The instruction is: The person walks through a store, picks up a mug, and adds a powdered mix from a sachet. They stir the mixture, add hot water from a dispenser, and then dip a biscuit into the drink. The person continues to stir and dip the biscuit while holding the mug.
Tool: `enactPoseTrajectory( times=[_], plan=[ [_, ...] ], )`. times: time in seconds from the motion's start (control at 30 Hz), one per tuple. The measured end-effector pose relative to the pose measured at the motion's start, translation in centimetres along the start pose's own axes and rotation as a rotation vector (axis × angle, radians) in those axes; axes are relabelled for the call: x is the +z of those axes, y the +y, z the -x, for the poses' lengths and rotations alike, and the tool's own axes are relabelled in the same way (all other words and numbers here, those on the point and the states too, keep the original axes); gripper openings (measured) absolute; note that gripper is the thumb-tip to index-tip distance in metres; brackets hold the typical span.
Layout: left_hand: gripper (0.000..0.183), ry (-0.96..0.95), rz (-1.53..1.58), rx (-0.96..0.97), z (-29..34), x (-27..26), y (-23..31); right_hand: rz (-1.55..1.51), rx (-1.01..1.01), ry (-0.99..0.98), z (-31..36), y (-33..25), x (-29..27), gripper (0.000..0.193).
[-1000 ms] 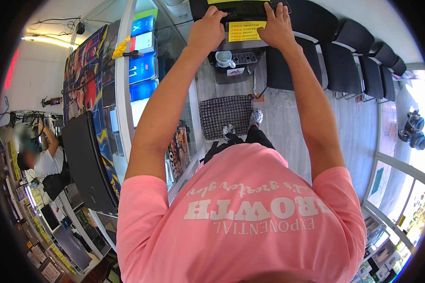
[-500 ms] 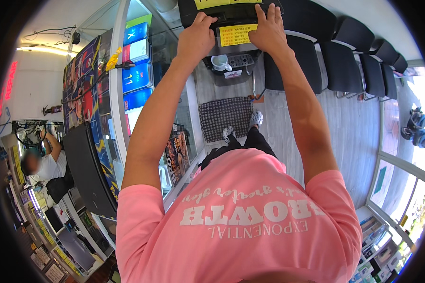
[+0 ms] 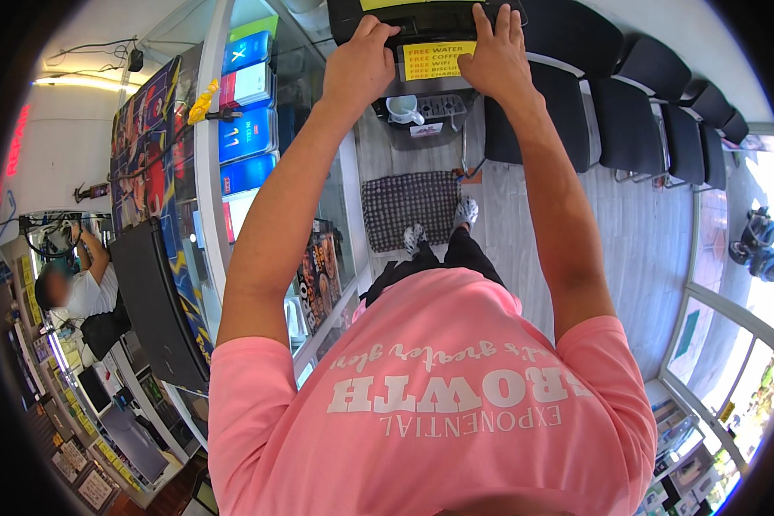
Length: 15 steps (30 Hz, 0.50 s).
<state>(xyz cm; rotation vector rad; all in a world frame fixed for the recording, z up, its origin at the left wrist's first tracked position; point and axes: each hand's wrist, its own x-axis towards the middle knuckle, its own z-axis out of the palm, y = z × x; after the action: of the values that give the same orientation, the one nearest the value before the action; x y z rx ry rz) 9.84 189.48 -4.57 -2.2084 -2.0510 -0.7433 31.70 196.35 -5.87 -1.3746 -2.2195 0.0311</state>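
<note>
A black water dispenser with yellow printed signs stands at the far top of the view. My left hand is at the left side of its front panel, fingers bent against it and one fingertip at a dark recess. Flat against the right side lies my right hand, its fingers stretched upward and its thumb at the edge of the lower yellow sign. A pale cup rests in the bay below the panel, beside a slotted drip tray. The dispenser's top is cut off by the frame.
Glass display case with boxed phone parts runs along my left. Black chairs line the right. A dark checked mat lies before my feet. Behind the counter, at far left, another person sits with raised arms.
The view has shifted slightly, and the dispenser sits a little farther right in it. Both hands stay at the same places on the panel, with only slight finger movement.
</note>
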Motion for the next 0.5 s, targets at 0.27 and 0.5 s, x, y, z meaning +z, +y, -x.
enactPoseTrajectory(
  times=[0.27, 0.5],
  plan=[
    [0.035, 0.012, 0.008, -0.001, -0.05, 0.22, -0.17, 0.013, 0.015, -0.018, -0.03, 0.02, -0.31, 0.083],
    [0.035, 0.004, -0.001, -0.005, -0.08, 0.17, 0.01, 0.008, 0.031, -0.033, 0.04, -0.07, -0.37, 0.084]
  ],
)
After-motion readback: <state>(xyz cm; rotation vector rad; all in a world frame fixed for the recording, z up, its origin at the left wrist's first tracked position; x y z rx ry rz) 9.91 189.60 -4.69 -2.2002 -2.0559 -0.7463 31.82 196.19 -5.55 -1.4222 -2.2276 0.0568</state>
